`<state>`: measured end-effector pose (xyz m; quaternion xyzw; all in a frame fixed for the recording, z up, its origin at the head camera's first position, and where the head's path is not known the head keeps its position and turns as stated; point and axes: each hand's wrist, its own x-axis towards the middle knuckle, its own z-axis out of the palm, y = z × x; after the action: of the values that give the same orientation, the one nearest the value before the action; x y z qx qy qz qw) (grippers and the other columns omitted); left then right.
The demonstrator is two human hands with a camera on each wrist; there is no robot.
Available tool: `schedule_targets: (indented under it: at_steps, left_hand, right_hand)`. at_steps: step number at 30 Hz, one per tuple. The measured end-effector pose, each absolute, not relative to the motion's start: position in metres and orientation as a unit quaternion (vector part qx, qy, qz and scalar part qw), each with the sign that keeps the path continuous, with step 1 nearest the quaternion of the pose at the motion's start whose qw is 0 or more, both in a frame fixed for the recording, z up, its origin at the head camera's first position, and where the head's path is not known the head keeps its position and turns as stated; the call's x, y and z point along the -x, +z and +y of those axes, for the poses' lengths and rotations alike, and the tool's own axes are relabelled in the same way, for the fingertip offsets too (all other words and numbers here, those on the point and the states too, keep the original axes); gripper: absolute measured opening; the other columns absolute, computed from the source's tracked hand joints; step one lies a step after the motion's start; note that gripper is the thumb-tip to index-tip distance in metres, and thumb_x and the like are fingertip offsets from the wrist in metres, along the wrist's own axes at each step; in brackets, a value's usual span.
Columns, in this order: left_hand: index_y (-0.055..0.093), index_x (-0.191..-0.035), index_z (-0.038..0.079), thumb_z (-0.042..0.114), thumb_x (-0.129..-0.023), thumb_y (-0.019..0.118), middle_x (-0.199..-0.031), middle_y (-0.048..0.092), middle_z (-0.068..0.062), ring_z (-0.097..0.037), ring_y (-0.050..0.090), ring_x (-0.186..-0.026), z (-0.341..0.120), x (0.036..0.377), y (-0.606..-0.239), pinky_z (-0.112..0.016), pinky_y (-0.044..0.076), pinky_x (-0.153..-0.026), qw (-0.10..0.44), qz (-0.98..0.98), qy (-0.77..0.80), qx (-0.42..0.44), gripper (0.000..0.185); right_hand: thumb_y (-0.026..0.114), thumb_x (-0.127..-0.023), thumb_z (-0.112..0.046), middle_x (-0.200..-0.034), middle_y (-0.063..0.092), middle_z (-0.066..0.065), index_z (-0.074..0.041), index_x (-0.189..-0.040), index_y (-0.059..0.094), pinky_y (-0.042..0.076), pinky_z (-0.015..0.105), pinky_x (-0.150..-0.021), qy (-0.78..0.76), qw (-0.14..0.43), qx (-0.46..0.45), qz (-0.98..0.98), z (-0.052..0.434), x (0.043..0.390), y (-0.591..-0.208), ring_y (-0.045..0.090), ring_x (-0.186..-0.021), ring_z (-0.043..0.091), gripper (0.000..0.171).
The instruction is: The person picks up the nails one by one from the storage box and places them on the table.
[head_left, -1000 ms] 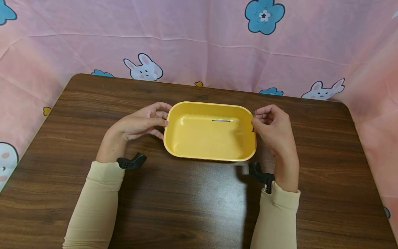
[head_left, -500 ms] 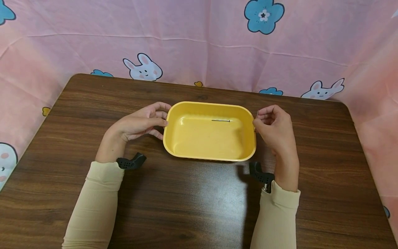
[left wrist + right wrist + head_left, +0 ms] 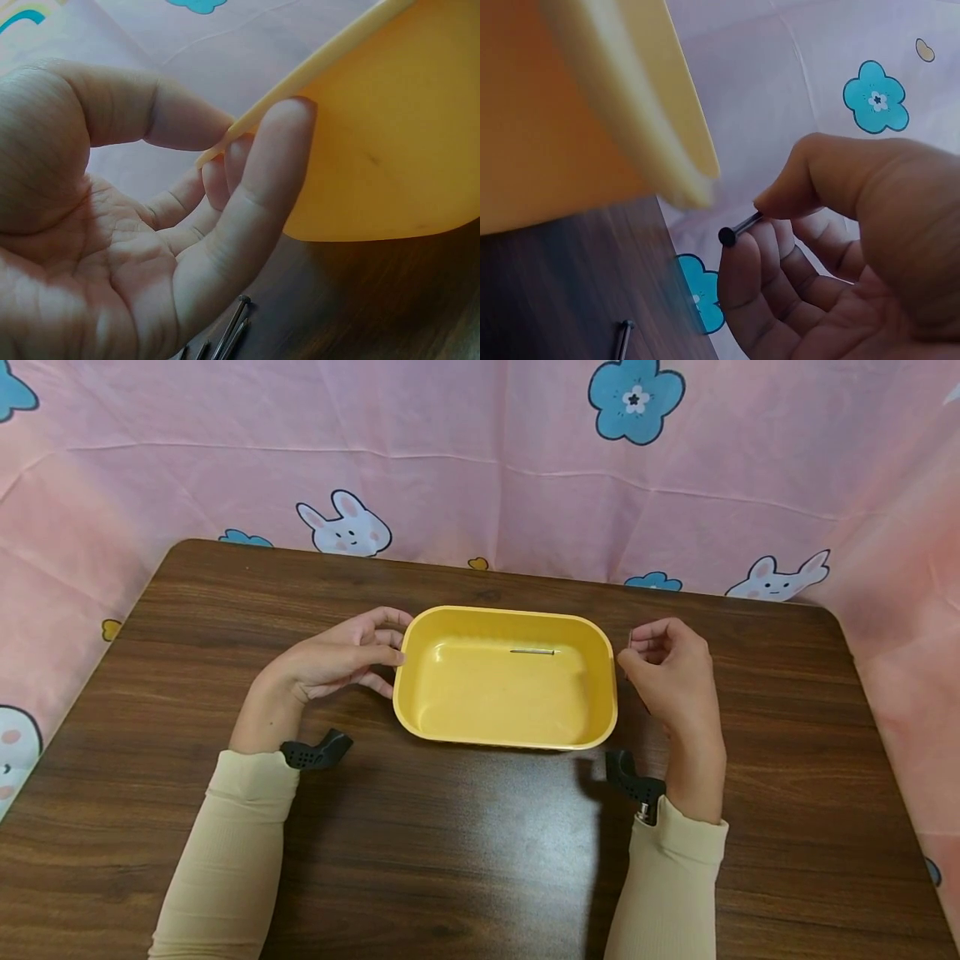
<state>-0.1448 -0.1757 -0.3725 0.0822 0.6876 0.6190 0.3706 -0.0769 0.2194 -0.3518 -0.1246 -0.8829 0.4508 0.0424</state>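
A yellow plastic bin (image 3: 487,697) with rounded corners stands mid-table. My left hand (image 3: 333,660) grips its left rim, thumb on the edge and fingers along the outer wall. One nail (image 3: 532,652) lies on the bin's floor near the far wall. Just off the right rim, my right hand (image 3: 675,677) pinches another nail (image 3: 739,229) between thumb and fingers, its flat dark head pointing out toward the right wrist camera. Several nails (image 3: 232,330) show below the left hand in the left wrist view, and in the head view they are hidden.
Another nail (image 3: 625,339) lies on the dark wooden table (image 3: 465,877), seen in the right wrist view. Behind the table hangs a pink patterned cloth (image 3: 480,468). Black camera mounts (image 3: 318,750) sit at both wrists.
My right hand has drawn a little to the right with the nail, opening a small gap from the bin's right rim. The left hand and bin stay put.
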Motion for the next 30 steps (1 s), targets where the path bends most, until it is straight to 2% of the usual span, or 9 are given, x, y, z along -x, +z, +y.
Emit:
schedule_targets:
  at_steps: [10,19,30]
  left_hand:
    - [0.031,-0.150,0.005,0.005,-0.101,0.060,-0.117,0.064,-0.013,-0.023,0.074,-0.094,-0.176,0.145,-0.374,-0.041,0.068,-0.079,0.370,0.688,0.619,-0.085,0.057]
    - [0.032,-0.150,0.005,0.004,-0.100,0.059,-0.116,0.065,-0.013,-0.023,0.074,-0.092,-0.175,0.144,-0.373,-0.042,0.068,-0.079,0.367,0.689,0.620,-0.082,0.057]
    - [0.031,-0.151,0.005,0.004,-0.100,0.059,-0.118,0.064,-0.014,-0.024,0.074,-0.093,-0.175,0.145,-0.375,-0.042,0.068,-0.079,0.367,0.688,0.621,-0.078,0.058]
  right_hand:
    - [0.068,-0.094,-0.014,-0.108,0.065,0.013,0.001,-0.120,0.065,0.046,0.008,-0.070,0.401,0.028,0.136,-0.906,0.226,0.074,-0.356,0.060,-0.096,0.024,0.031]
    - [0.069,-0.094,-0.015,-0.108,0.066,0.015,0.001,-0.120,0.065,0.045,0.008,-0.069,0.387,0.031,0.137,-0.911,0.233,0.073,-0.362,0.058,-0.095,0.024,0.031]
    - [0.070,-0.094,-0.013,-0.109,0.066,0.019,0.002,-0.119,0.066,0.046,0.011,-0.069,0.365,0.001,0.124,-0.923,0.235,0.073,-0.366,0.060,-0.096,0.028,0.029]
